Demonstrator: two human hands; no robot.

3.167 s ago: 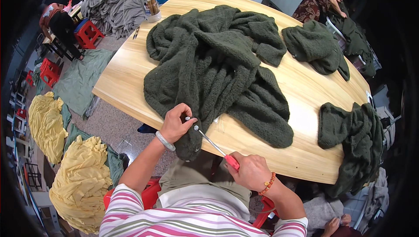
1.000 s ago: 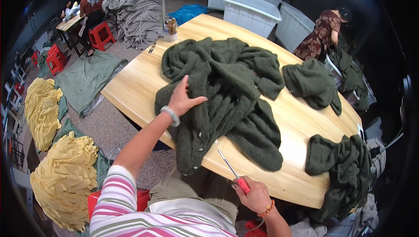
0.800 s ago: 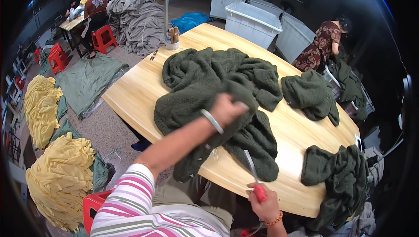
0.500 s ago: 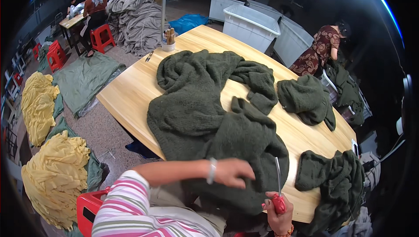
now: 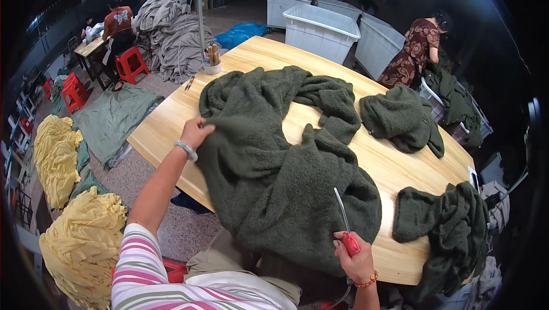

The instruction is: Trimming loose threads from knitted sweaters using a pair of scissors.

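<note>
A large dark green fleecy garment lies bunched across the wooden table, its near end hanging over the edge toward my lap. At its left side my left hand is closed on a fold of it, and the cloth by the fingers is lifted and slightly blurred. My right hand, near the table's front edge, is wrapped round the red handle of a tool with a thin, slightly bent metal shaft. That shaft points up and away over the garment; whether its tip touches the cloth I cannot tell.
More dark green garments lie on the table's right side and over its right edge. A cup of tools stands at the far left corner. Yellow cloth piles lie on the floor at left. White bins and a person are beyond.
My left hand has swung left from over the near part of the garment and taken hold of its left side. My right hand, with the tool, has moved slightly up and left.
</note>
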